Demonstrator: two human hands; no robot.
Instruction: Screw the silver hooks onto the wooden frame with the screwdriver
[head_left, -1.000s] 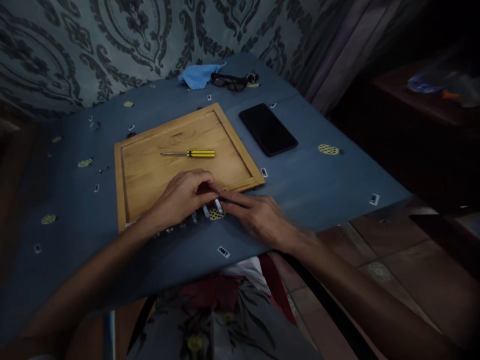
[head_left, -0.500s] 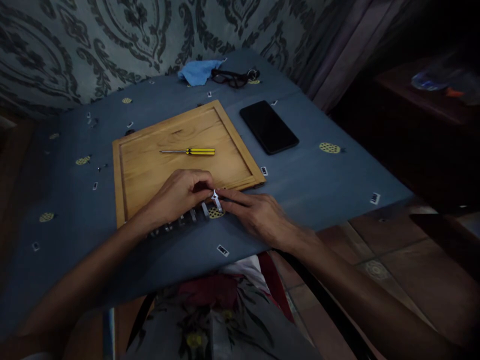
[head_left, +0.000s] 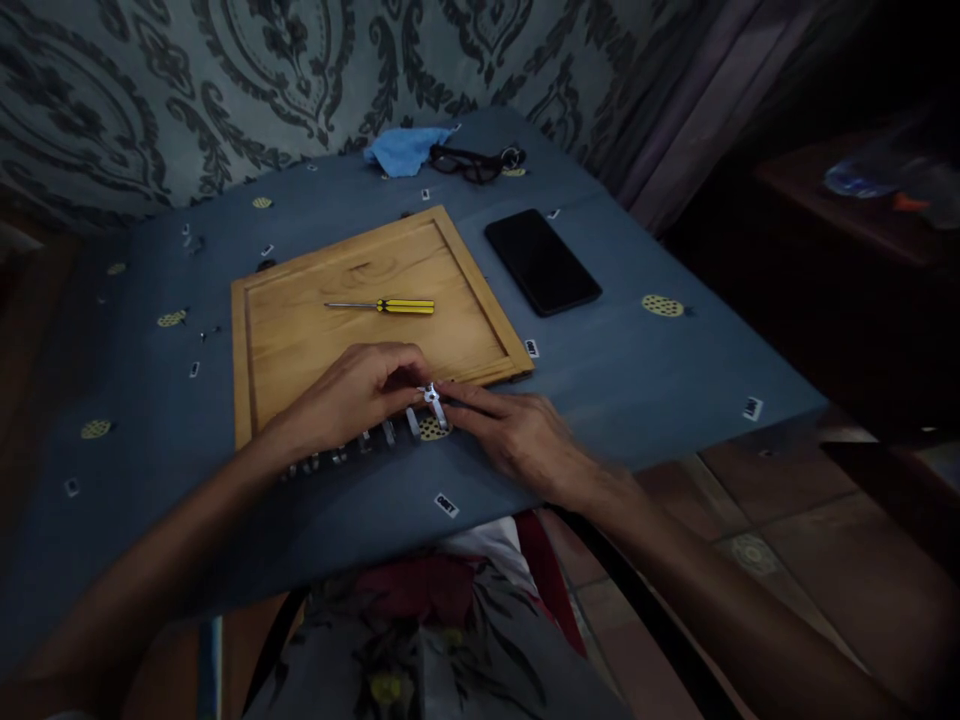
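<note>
Between my two hands, just off the near edge of the framed wooden panel (head_left: 300,330), is a small shiny metal fitting (head_left: 433,398) that looks like a cabinet hinge part. My left hand (head_left: 364,390) pinches it from the left with thumb and forefinger. From the other side, the fingers of my right hand (head_left: 517,425) close on it. Several more metal fittings (head_left: 388,432) lie in a row on the table beside the panel's near edge, partly hidden by my left hand and forearm. A yellow-handled screwdriver (head_left: 405,306) rests on the panel.
A black phone (head_left: 543,262) lies right of the panel. A blue cloth (head_left: 407,151) and dark glasses (head_left: 469,163) are at the table's back. Small screws (head_left: 204,336) lie on the left. The blue patterned tablecloth (head_left: 675,370) reaches the table's right edge.
The metal fitting has turned slightly between my fingers, showing more of its top. My hands stay nearly in place; the whole view has shifted a little.
</note>
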